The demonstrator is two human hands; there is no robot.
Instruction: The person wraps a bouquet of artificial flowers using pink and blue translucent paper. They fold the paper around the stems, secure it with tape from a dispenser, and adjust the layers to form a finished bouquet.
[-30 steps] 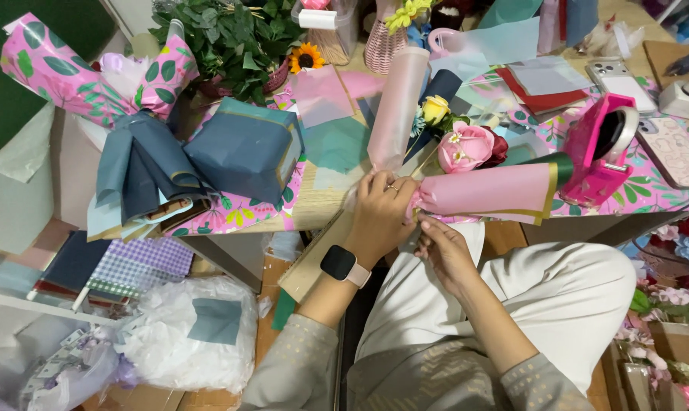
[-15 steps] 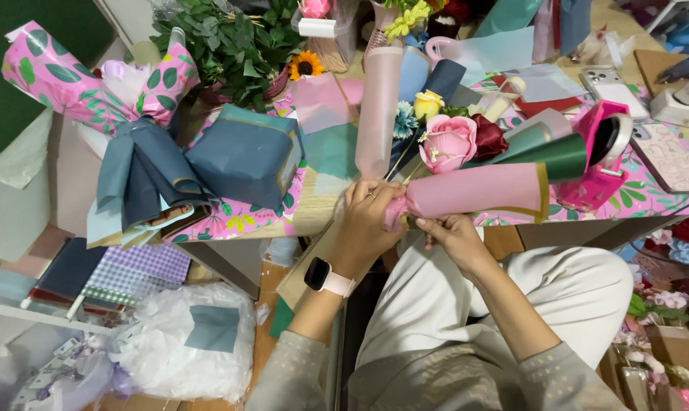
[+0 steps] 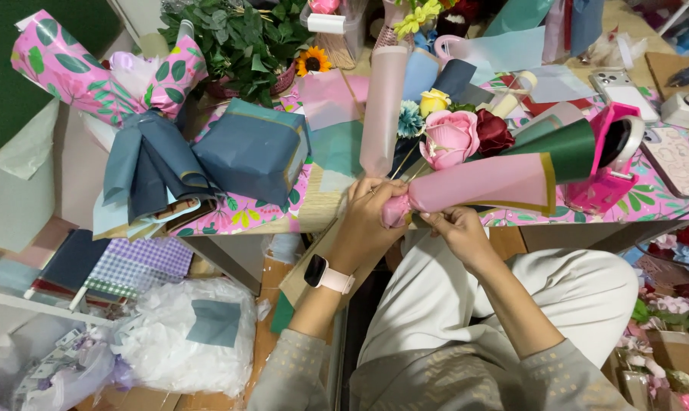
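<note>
A crowded craft table (image 3: 325, 209) with a pink leaf-print cover fills the upper half of the frame, heaped with wrapping sheets. At centre, the person's left hand (image 3: 371, 221) closes its grip around the gathered neck of a pink paper cone (image 3: 481, 185), while the right hand (image 3: 455, 228) pinches the same neck from just below, fingers curled tight on it. The cone lies on its side at the table's near edge, mouth toward the right. Behind it a pink rose (image 3: 449, 139), a dark red rose (image 3: 494, 131) and a small yellow flower (image 3: 434, 100) lie among the papers. A dark green paper cone (image 3: 569, 144) sits just above the pink one. A pink tape dispenser (image 3: 615, 156) stands at right. A folded blue paper bundle (image 3: 253, 152) rests left of centre. In the lower left, a white plastic bag (image 3: 185, 346) sits on the floor.
</note>
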